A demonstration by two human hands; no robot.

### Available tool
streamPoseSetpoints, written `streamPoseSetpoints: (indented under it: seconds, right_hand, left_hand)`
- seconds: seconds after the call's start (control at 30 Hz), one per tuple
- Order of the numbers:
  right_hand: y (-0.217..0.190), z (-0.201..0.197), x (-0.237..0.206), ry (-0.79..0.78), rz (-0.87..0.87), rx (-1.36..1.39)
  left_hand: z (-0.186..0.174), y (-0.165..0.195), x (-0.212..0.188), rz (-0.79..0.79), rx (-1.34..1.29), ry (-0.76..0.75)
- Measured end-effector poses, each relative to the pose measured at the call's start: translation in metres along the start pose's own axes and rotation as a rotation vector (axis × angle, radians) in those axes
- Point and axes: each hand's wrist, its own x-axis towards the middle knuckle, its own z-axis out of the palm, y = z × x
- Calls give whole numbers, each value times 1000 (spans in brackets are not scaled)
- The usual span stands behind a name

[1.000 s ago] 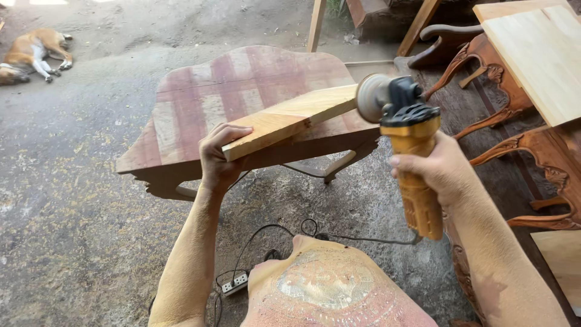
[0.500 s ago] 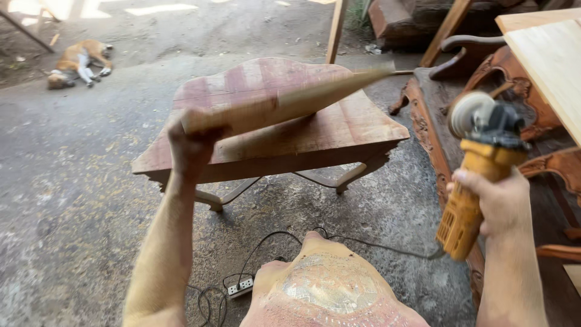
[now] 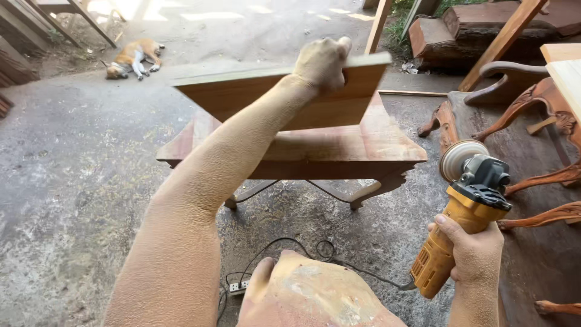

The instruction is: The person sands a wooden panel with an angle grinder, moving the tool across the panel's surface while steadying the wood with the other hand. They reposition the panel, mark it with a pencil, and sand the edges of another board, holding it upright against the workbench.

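Lifted higher, left hand turns board; right hand lowers grinder.

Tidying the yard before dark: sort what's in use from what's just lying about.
In use:
- wooden board, held by left hand
- yellow angle grinder, in right hand
- low wooden table

Lying about:
- carved chair legs
- power strip
- log

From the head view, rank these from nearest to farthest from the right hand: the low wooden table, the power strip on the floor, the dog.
Measured from the right hand, which grips the yellow angle grinder:
1. Low wooden table, just ahead and to its left.
2. Power strip, on the floor farther left; close to the table's rank.
3. Dog, lying far off, upper left.
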Motion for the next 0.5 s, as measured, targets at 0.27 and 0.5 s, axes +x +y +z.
streamPoseSetpoints:
  seconds: [0.27, 0.5]
  right_hand:
    - [-18, 16, -12, -33, 14, -111]
    - [-49, 90, -39, -208, -24, -197]
  left_hand:
    - [-58, -151, -169, -352, 298, -131]
    - [24, -128, -257, -441, -957, 487]
